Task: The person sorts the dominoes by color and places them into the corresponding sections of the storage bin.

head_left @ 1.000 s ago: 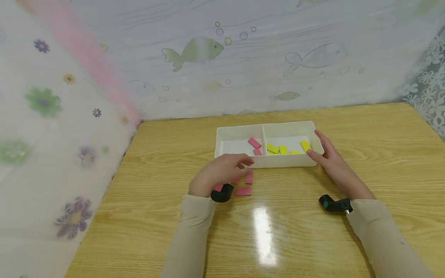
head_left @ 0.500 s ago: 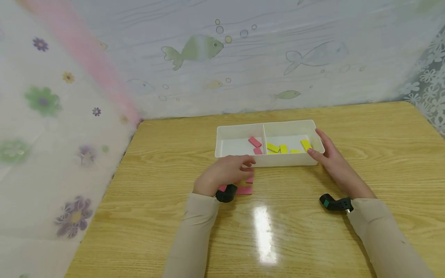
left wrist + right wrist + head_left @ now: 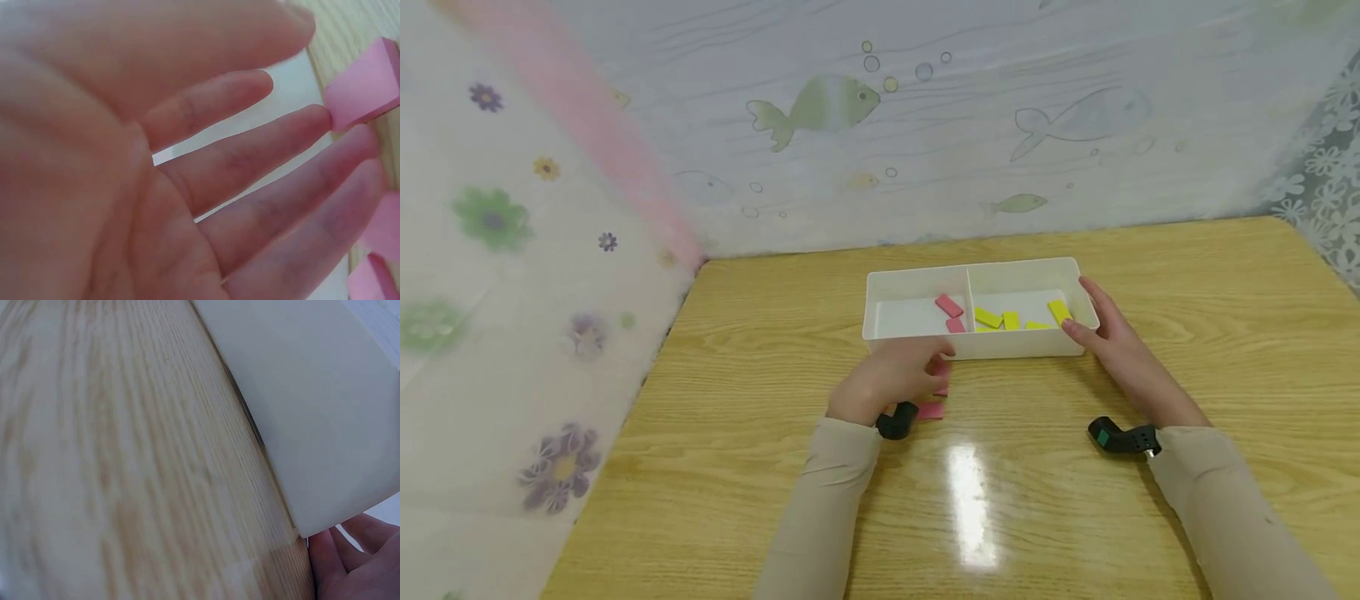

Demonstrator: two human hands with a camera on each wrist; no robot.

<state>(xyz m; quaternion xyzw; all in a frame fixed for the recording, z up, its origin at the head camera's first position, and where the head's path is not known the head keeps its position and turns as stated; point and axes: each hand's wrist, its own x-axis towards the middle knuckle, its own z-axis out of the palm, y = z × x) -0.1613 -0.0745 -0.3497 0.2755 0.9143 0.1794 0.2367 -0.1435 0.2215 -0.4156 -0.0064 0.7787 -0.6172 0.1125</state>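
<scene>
My left hand [image 3: 891, 377] hovers over several pink blocks on the table, just in front of the white two-compartment box [image 3: 1015, 344]. In the left wrist view its fingers [image 3: 250, 156] are spread and nearly straight. One fingertip is at the edge of a pink block [image 3: 365, 87]; I cannot tell whether they touch. Two flat pink blocks show beside the hand in the head view, one upper block [image 3: 942, 380] and one lower block [image 3: 930, 410]; others are hidden. My right hand [image 3: 1120, 358] grips the box's right end, thumb at the front rim, fingers round the side.
Pink blocks [image 3: 949, 306] lie in the box's left compartment, several yellow blocks [image 3: 988, 317] in the right one, split by a divider [image 3: 970, 298]. The wooden table [image 3: 737, 333] meets a fish-patterned covering [image 3: 940, 183] behind and a flowered one [image 3: 497, 333] at left.
My left hand has shifted a little to the right and toward me, covering more of the pink blocks. The right hand and the box have stayed put.
</scene>
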